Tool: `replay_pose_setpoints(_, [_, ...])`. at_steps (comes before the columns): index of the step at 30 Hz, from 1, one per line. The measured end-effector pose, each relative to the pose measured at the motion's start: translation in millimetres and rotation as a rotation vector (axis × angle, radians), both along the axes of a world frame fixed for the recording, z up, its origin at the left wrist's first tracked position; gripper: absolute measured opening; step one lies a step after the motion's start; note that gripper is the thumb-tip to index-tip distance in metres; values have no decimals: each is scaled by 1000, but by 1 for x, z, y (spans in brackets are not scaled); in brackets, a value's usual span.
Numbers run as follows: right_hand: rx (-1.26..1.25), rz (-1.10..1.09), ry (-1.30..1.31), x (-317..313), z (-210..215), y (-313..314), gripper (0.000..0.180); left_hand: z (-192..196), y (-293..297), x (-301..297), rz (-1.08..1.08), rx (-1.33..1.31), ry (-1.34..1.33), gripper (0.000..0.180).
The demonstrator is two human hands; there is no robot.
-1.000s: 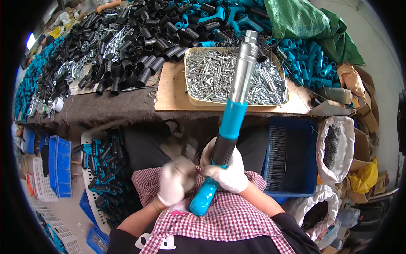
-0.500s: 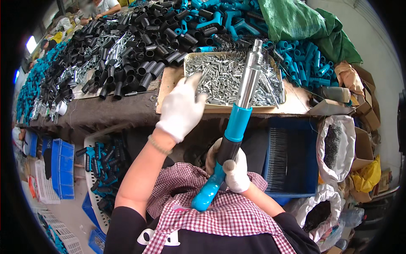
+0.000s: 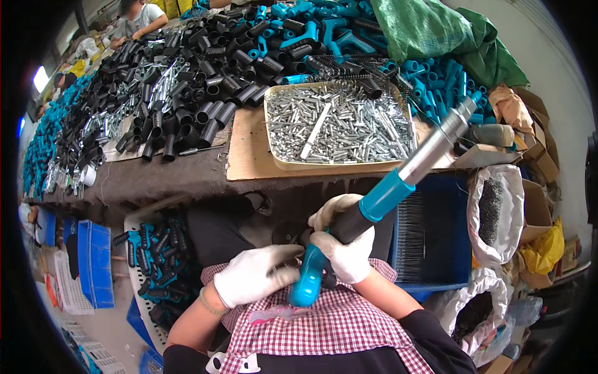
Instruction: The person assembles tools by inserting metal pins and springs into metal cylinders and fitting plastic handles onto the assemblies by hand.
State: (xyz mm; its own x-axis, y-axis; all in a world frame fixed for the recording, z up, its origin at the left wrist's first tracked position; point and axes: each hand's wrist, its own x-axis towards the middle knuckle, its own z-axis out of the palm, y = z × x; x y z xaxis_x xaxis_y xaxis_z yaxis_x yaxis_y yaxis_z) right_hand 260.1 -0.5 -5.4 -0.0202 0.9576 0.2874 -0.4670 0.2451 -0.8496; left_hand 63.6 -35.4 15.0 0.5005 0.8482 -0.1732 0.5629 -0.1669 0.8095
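My right hand point(image 3: 346, 252), in a white glove, is closed around the black middle sleeve of a teal-and-black hand tool point(image 3: 389, 193). A bare steel barrel with a stepped tip points up and right from its teal collar. The rounded teal handle of the tool hangs down over my checked apron point(image 3: 324, 327). Close beside that handle is my left hand point(image 3: 255, 274), also gloved, its thumb and fingers bent but apart. Some of its fingers are blurred, and I make out no object in them.
A shallow tray point(image 3: 339, 165) of small steel pins sits on the bench ahead. Heaped black sleeves point(image 3: 218, 115) and teal housings point(image 3: 436, 87) lie around it. Below right is a blue bin point(image 3: 436, 243) with long springs; a white basket point(image 3: 140, 249) of handles stands left. Another person point(image 3: 143, 22) sits far left.
My left hand has come down from the near left of the pin tray to the tool's handle. The tool's barrel has swung right and lower in my right hand.
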Motion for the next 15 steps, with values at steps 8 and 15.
replay_pose_setpoints(8, [350,100,282,-19,-18,20,32,-41,1,10,151,-414,-522,51])
replay_pose_setpoints(15, [-314,178,575,30,-57,2,57,-55,-5,-29,475,-463,-656,46])
